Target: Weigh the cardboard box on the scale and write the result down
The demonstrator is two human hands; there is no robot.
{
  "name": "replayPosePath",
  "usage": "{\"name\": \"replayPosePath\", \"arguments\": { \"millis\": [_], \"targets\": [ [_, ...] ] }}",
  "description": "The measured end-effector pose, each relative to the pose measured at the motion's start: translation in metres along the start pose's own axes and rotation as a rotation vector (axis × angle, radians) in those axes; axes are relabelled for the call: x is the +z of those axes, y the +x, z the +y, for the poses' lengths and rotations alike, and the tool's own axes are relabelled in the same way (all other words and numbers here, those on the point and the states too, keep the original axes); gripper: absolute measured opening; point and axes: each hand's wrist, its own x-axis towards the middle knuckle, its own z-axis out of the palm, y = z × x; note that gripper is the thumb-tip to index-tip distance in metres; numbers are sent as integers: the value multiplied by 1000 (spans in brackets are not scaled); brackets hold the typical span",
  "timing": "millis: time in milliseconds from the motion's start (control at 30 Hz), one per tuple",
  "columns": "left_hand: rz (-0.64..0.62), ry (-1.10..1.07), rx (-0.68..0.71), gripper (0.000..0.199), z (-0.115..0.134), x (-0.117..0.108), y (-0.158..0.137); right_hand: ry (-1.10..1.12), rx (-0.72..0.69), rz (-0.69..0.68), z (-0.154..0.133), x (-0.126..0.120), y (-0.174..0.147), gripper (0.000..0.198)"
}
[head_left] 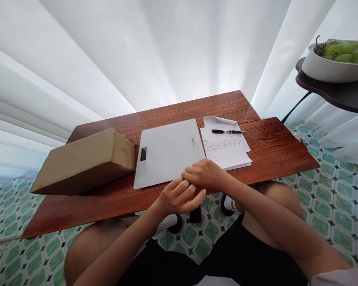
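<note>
Closed silver-white flat laptop (170,153) lay on the reddish-brown wooden desk (274,149), its near edge under the right hand (205,174). Right fingers (188,174) curled on that edge, grip unclear. Left hand (177,197) just below — fingers loosely bent, touching the right hand, holding nothing visible. Brown cardboard box (86,161) lay left of the fingers; printed paper sheets (226,149) and a black pen (226,131) beyond them, rightward.

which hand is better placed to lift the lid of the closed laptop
The right hand, probably. It rests on the near edge of the closed laptop, knuckles over the lid. The left hand sits lower, at the table's near edge, touching the right hand's fingers rather than the laptop.
</note>
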Motion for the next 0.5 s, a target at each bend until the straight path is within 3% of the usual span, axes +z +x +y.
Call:
{"name": "replayPosePath", "arguments": {
  "millis": [100,233,367,500],
  "targets": [
    [-6,7,58,26,0,-2,10,4,56,58,7,-10,-3,29],
    [-18,9,94,32,2,3,29,17,242,169,26,-26,-10,38],
    [-37,8,125,22,5,24,54,24,415,196,42,-38,-14,40],
    [-145,24,189,11,11,53,84,24,524,190,60,-47,-23,32]
  ]
}}
